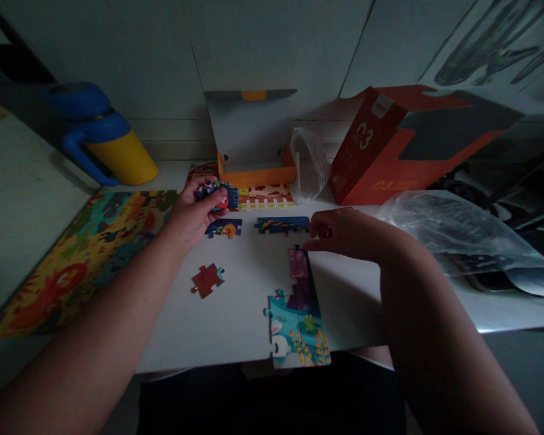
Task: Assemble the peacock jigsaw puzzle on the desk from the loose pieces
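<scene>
My left hand point(193, 211) is closed around a small stack of puzzle pieces point(217, 194), held just above the white table point(245, 302). My right hand point(340, 232) rests on the table with its fingers curled, fingertips touching the top of a purple puzzle piece point(298, 263). That piece joins a strip of assembled pieces point(297, 326) running to the table's near edge. Loose pieces lie between the hands: a blue and orange piece point(225, 228), a long blue piece point(281, 225), and a face-down red piece point(207, 280).
A finished colourful puzzle point(86, 254) lies at the left. Behind it stands a blue and yellow bottle point(104, 142). An open orange box point(254, 145), a red box lid point(403, 145) and clear plastic bags point(453, 232) crowd the back and right.
</scene>
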`<action>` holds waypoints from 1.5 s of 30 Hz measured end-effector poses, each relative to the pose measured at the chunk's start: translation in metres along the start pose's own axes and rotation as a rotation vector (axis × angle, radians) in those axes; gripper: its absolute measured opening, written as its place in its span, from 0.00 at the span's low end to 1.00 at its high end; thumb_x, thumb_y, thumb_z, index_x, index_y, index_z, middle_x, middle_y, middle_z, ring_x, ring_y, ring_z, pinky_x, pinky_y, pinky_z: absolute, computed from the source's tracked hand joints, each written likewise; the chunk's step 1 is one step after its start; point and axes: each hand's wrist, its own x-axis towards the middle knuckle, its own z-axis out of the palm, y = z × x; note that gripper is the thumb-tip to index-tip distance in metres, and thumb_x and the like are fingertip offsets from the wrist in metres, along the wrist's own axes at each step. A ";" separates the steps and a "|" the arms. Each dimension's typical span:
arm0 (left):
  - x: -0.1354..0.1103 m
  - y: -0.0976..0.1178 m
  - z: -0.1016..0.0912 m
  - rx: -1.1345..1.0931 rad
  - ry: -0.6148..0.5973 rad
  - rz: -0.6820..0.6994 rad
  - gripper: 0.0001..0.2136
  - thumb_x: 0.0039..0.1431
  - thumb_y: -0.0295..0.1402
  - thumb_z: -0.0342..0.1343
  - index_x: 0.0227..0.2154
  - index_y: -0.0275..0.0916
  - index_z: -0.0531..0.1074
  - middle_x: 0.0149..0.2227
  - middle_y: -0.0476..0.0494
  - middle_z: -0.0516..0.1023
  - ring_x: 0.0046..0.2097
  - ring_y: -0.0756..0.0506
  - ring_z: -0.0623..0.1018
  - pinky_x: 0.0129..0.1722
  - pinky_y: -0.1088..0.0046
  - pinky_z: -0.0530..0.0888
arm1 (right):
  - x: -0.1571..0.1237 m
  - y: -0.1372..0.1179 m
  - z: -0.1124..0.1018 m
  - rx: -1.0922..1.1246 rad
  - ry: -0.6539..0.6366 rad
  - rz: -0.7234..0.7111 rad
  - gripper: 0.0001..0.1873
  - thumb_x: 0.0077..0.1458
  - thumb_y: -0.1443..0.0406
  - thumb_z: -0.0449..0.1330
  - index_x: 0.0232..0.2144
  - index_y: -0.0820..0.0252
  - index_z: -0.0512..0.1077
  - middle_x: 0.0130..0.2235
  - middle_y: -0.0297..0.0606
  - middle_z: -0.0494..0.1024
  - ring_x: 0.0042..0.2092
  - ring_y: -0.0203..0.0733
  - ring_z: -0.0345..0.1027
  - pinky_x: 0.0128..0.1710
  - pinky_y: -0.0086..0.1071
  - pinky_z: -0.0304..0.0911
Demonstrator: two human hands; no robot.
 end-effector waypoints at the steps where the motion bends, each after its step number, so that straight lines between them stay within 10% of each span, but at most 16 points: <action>1: 0.000 0.000 0.000 -0.003 0.000 -0.001 0.21 0.48 0.28 0.75 0.44 0.44 0.75 0.39 0.49 0.80 0.34 0.49 0.80 0.29 0.75 0.80 | -0.004 0.000 0.001 0.007 0.031 0.010 0.19 0.59 0.48 0.67 0.39 0.56 0.77 0.35 0.37 0.81 0.33 0.41 0.73 0.31 0.33 0.58; 13: -0.004 0.004 0.003 -0.012 -0.016 -0.006 0.20 0.49 0.27 0.75 0.43 0.43 0.75 0.39 0.48 0.79 0.33 0.51 0.79 0.29 0.76 0.80 | -0.025 -0.006 0.044 0.033 0.146 -0.086 0.24 0.58 0.48 0.69 0.49 0.56 0.75 0.50 0.45 0.79 0.46 0.51 0.75 0.47 0.41 0.68; 37: -0.003 0.002 0.001 -0.022 0.003 -0.012 0.23 0.46 0.28 0.76 0.44 0.42 0.75 0.39 0.48 0.80 0.33 0.50 0.80 0.28 0.74 0.81 | -0.023 0.004 0.035 0.079 0.076 0.013 0.19 0.57 0.53 0.71 0.44 0.57 0.76 0.45 0.44 0.81 0.44 0.50 0.76 0.43 0.40 0.69; 45: -0.005 0.004 0.003 -0.018 0.007 -0.017 0.21 0.47 0.28 0.76 0.43 0.42 0.74 0.41 0.47 0.80 0.35 0.49 0.81 0.28 0.75 0.80 | -0.091 -0.055 0.064 -0.030 0.303 -0.226 0.35 0.60 0.48 0.69 0.63 0.57 0.71 0.63 0.55 0.74 0.62 0.63 0.71 0.60 0.55 0.71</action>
